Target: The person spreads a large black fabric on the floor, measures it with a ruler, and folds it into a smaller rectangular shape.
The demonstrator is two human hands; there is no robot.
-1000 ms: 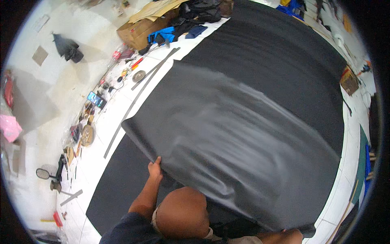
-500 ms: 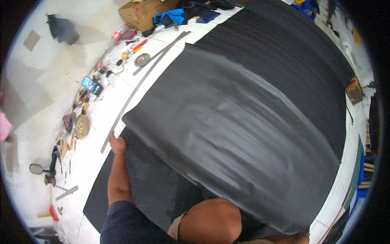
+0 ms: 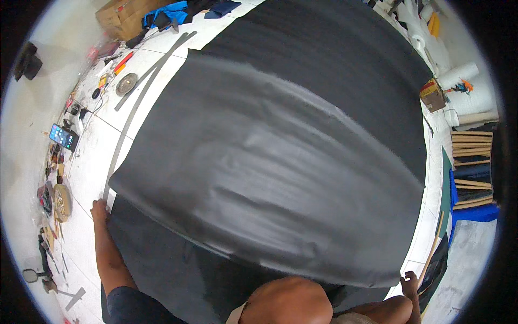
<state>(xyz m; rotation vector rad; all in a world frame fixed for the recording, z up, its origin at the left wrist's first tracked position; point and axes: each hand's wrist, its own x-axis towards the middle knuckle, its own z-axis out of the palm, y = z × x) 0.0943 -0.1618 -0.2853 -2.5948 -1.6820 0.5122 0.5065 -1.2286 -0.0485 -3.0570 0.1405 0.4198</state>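
While the grey sheet [image 3: 259, 167] is laid over black material [image 3: 334, 59], the left hand [image 3: 99, 211] is placed by a strip [image 3: 127, 125], the half-curled right hand [image 3: 410, 283] beside the sheet's corner; neither grip can be told.

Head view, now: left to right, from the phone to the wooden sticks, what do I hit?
Smartphone → left hand → glossy black sheet → right hand → small box → wooden sticks.

White tiled floor [image 3: 89, 162] beneath black sheet [image 3: 334, 70], grey strips [image 3: 125, 129].
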